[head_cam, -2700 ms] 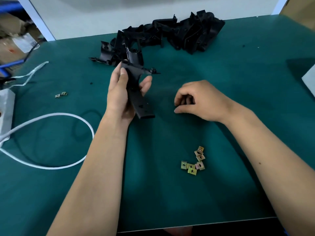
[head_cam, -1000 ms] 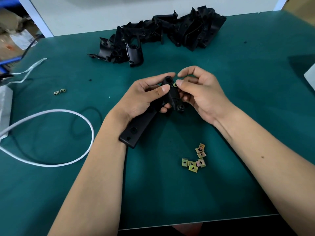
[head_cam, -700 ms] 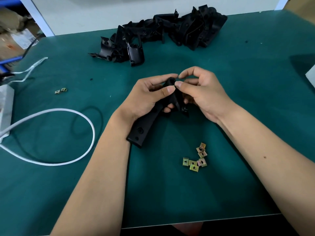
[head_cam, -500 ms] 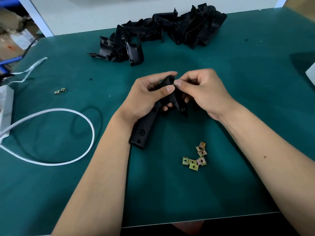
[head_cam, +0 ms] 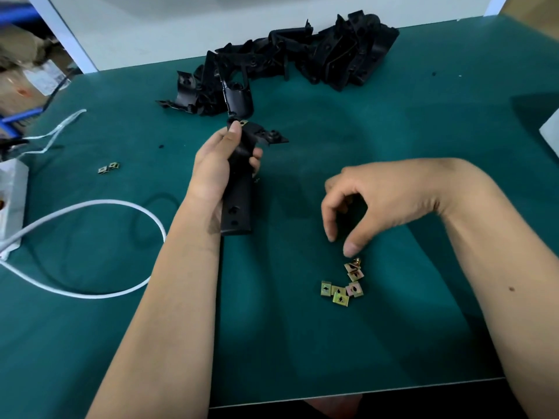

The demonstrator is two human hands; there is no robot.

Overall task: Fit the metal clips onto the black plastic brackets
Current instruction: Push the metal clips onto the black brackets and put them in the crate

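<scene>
My left hand (head_cam: 216,164) grips a long black plastic bracket (head_cam: 239,192) upright over the green table, thumb near its top, where a brass-coloured metal clip (head_cam: 243,122) sits on the bracket's upper end. My right hand (head_cam: 360,201) hovers to the right with thumb and index finger pointing down and apart, holding nothing, just above a small heap of several brass metal clips (head_cam: 343,285) lying on the mat. A pile of black plastic brackets (head_cam: 290,62) lies at the back of the table.
Two loose clips (head_cam: 109,168) lie at the left. A white cable (head_cam: 90,249) loops across the left side from a white box (head_cam: 10,201) at the table's left edge. A white object (head_cam: 550,131) shows at the right edge. The table's front edge runs near the bottom.
My hands have parted. The left hand has swung the bracket upright and moved it left, a clip now on its top end. The right hand has dropped down to the clip heap.
</scene>
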